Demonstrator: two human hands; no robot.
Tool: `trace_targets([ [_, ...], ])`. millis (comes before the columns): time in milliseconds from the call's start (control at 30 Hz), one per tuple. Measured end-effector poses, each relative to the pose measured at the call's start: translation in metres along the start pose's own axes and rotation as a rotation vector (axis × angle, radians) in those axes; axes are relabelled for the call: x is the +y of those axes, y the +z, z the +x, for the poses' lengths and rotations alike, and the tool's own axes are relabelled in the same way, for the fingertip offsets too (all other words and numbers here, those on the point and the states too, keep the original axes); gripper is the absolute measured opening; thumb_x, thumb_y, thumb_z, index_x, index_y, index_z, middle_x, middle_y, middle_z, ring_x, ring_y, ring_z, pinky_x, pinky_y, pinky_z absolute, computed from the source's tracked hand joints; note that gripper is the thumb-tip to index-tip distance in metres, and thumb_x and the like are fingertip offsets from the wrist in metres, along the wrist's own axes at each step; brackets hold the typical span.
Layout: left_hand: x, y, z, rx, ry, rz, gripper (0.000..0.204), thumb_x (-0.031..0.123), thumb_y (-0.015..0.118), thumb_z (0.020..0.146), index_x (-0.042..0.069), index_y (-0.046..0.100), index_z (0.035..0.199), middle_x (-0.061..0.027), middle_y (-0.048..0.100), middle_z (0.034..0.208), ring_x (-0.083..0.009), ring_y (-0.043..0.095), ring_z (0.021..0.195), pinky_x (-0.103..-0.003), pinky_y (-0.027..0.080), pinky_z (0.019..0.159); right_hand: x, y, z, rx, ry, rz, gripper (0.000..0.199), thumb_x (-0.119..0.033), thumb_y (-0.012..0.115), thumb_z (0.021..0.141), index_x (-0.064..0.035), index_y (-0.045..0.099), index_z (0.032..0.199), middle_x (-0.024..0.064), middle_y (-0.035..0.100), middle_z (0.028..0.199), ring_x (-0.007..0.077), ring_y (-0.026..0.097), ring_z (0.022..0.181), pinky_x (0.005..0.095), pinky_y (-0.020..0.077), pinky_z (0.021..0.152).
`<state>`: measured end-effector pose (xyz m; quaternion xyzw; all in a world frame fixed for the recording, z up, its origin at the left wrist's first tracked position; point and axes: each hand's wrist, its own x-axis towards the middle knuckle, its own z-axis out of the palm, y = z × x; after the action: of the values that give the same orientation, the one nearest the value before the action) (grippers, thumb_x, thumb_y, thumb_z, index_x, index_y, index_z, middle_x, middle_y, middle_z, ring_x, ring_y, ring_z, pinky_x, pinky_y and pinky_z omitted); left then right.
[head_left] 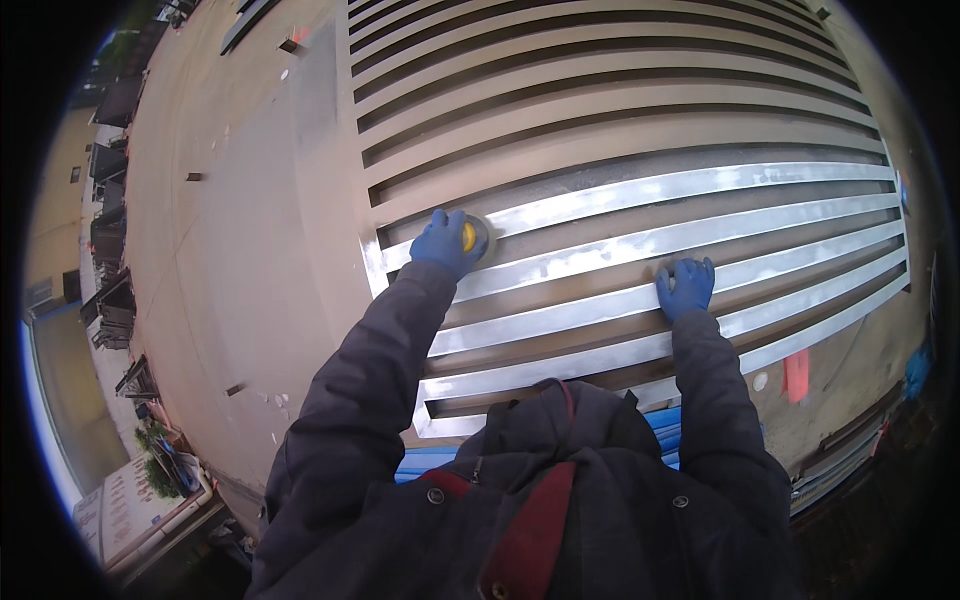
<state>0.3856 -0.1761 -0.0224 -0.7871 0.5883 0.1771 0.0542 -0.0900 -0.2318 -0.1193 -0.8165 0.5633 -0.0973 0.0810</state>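
A large slatted metal panel (617,208) lies flat in front of me. Its near slats are bright silver; the far slats (600,95) are dull brown. My left hand (440,245), in a blue glove, is closed round a round grey disc with a yellow centre (486,240), at the left end of the farthest bright slat. Over the middle bright slats, right of centre, my right hand (688,288) wears the same kind of glove. Its fingers curl over something small and greyish, mostly hidden, so its kind is unclear.
Small dark blocks (193,177) stand on the grey-brown surface (270,200) to the left. Red-orange cloth (795,376) hangs at the near right. Blue material (664,430) shows beneath me. Dark metal frames (110,235) line the far left.
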Motion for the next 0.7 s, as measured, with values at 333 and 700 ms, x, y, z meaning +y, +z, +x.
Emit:
trace_targets([
  [333,-0.092,-0.019,-0.028,0.000,-0.257,0.071,0.066,0.057,0.072,0.091,0.012,0.054,0.136,-0.0177,0.058,0.128,-0.0415,0.070,0.109,-0.051,0.058,0.090,-0.001,0.001,0.000,-0.001,0.024,-0.030,0.025,-0.036,0.070,0.091,-0.0102,0.071,0.090,0.0119,0.070,0.101,0.0317,0.065,0.104,0.0527,0.0344,0.118],
  [700,-0.034,-0.005,-0.013,0.050,-0.078,-0.024,0.061,0.052,0.077,0.088,0.013,0.055,0.129,-0.0196,0.058,0.124,-0.0420,0.070,0.106,-0.052,0.059,0.086,0.002,0.001,0.001,0.054,-0.037,-0.006,0.023,-0.031,0.071,0.089,-0.0086,0.070,0.088,0.0122,0.070,0.097,0.0336,0.065,0.101,0.0542,0.0360,0.117],
])
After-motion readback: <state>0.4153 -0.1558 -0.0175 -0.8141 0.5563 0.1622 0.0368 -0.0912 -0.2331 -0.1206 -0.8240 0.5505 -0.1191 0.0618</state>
